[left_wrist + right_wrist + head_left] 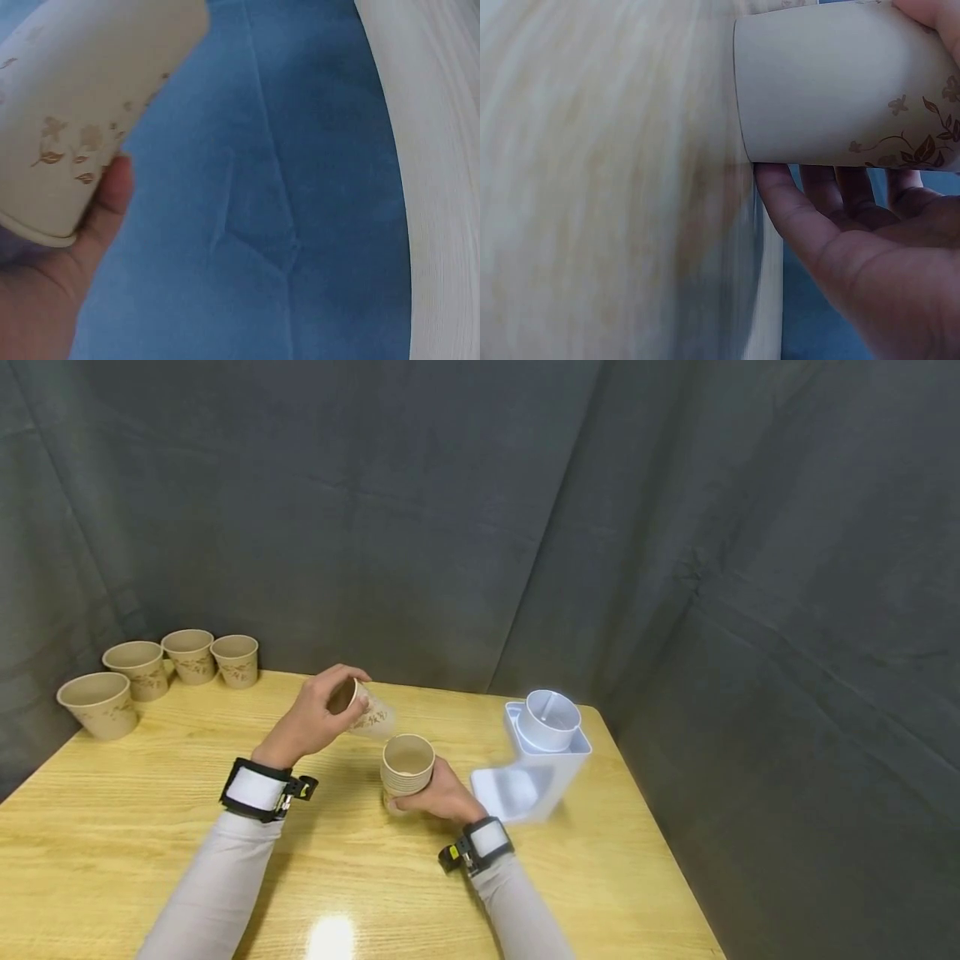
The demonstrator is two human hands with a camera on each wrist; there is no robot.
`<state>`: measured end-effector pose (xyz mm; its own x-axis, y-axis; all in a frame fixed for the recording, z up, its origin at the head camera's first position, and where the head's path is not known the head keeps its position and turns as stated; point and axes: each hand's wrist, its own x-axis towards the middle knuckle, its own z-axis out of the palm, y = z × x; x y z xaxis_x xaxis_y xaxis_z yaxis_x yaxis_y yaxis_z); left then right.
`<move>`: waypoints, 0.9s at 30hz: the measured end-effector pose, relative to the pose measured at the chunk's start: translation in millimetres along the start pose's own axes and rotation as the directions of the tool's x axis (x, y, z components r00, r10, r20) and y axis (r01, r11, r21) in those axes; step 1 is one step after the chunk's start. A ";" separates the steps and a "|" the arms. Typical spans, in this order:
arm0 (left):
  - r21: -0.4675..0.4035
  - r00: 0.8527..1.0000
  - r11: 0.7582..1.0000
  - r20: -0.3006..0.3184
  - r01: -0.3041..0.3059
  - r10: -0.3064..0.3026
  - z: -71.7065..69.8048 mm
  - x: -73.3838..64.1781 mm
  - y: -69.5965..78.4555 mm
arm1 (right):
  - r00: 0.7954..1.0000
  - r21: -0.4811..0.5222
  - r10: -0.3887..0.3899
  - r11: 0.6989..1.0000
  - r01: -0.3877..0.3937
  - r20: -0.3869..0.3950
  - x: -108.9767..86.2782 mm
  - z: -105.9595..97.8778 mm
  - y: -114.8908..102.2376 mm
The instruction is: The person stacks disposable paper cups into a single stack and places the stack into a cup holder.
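Observation:
My left hand (313,714) grips a single beige paper cup (372,718) above the table, tilted on its side with its mouth toward the palm. Brown leaf and flower prints mark this cup in the left wrist view, where the thumb presses along its wall. Just below and to the right, my right hand (446,793) is wrapped round an upright stack of nested paper cups (405,781), their rims layered at the top. From the right wrist view, the outermost cup (817,97) has its base at the tabletop, with fingers along one side and the thumb on the other.
Several separate paper cups stand upright at the back left, including one nearest the left edge (108,714) and another further right (238,668). A white plastic holder (558,777) with a round tube (547,727) on top stands right of the stack. Dark curtains (360,527) enclose the wooden table (375,877).

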<state>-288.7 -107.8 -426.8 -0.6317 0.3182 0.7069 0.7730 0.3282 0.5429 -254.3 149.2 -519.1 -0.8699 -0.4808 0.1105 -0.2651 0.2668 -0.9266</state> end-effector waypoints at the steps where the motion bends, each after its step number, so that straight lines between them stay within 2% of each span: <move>1: -0.009 1.000 1.000 -0.010 -0.020 0.020 1.9 0.1 0.6 | 1.000 -0.003 -0.001 1.000 0.001 0.002 0.0 0.1 -0.1; 5: -0.034 0.997 0.996 -0.025 -0.080 0.079 8.9 1.8 3.2 | 1.000 0.004 0.001 1.000 -0.001 0.007 -0.3 0.2 0.1; 9: -0.037 0.995 0.994 -0.015 -0.100 0.100 13.1 3.7 6.9 | 1.000 0.026 -0.001 1.000 0.000 0.013 -0.5 -0.4 0.4; 18: -0.090 0.997 0.993 0.015 -0.073 0.075 18.7 4.3 11.7 | 1.000 0.037 0.008 0.999 -0.008 0.018 -1.1 -0.6 0.0; 27: -0.086 0.996 0.995 0.076 -0.042 0.048 21.3 4.7 17.7 | 0.999 0.016 0.027 0.999 -0.028 0.023 -1.7 -1.0 -1.1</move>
<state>-279.3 -81.6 -423.5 -0.5961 0.4007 0.6957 0.8010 0.2372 0.5497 -253.0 150.6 -517.9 -0.8671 -0.4922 0.0771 -0.2343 0.2664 -0.9350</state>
